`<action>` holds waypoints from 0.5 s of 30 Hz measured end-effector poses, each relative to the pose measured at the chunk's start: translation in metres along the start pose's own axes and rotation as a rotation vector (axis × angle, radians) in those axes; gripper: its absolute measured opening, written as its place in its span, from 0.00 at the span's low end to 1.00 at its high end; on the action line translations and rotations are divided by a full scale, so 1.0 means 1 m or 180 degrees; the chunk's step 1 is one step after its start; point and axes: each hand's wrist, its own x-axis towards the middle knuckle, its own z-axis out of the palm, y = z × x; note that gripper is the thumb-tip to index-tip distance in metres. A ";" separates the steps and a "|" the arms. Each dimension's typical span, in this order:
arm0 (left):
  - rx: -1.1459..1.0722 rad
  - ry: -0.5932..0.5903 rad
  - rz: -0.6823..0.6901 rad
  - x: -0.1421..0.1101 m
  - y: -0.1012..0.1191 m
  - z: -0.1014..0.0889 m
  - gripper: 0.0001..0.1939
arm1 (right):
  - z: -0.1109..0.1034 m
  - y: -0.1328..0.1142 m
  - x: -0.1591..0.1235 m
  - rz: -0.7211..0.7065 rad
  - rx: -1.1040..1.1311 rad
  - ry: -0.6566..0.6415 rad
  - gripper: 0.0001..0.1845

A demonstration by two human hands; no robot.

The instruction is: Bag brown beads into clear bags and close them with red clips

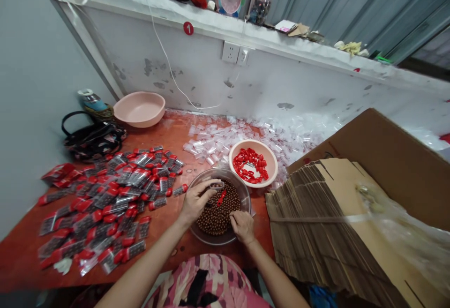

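Note:
A clear bowl (245,208) full of small shiny brown balls (213,219) stands in front of me on the table. Over its far side, my left hand (197,201) pinches a small clear plastic container (217,185) with its opening showing. My right hand (243,226) is curled closed at the bowl's right side, against the balls; whatever its fingers may hold is hidden. On the balls between my hands lies a red plastic cap (221,198). Just beyond the bowl, a pale basin (271,176) holds many more red caps (251,160).
Filled red-capped containers (116,195) are heaped on the left of the red table (168,247). Clear empty containers (214,141) spread along the wall. Flattened cardboard (312,233) stands at right. A pink basin (140,108) and a black bag (93,141) sit back left.

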 end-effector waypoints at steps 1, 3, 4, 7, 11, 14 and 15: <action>0.0087 0.0033 0.0036 0.001 0.000 0.000 0.12 | 0.000 0.000 0.000 0.0000 0.0008 0.0016 0.11; 0.0224 -0.0018 0.0107 0.002 0.000 0.000 0.12 | 0.001 0.000 0.000 0.0000 0.0035 0.0055 0.11; 0.0279 -0.0113 0.0133 0.002 -0.001 0.002 0.13 | 0.001 0.000 0.000 0.0000 0.0048 0.0068 0.11; 0.0348 -0.0187 0.0153 0.003 -0.004 0.006 0.13 | 0.002 0.001 0.000 0.0011 0.0083 0.0050 0.11; 0.0323 -0.0255 0.0164 0.005 -0.007 0.008 0.12 | 0.005 0.001 -0.003 0.0086 0.0141 -0.0011 0.11; 0.0241 -0.0088 0.0064 0.006 -0.011 0.007 0.13 | 0.001 -0.002 0.001 0.0217 0.0379 -0.0063 0.10; 0.0202 -0.0038 0.0005 0.006 -0.013 0.006 0.13 | -0.004 -0.004 0.005 0.0295 0.0574 -0.0078 0.10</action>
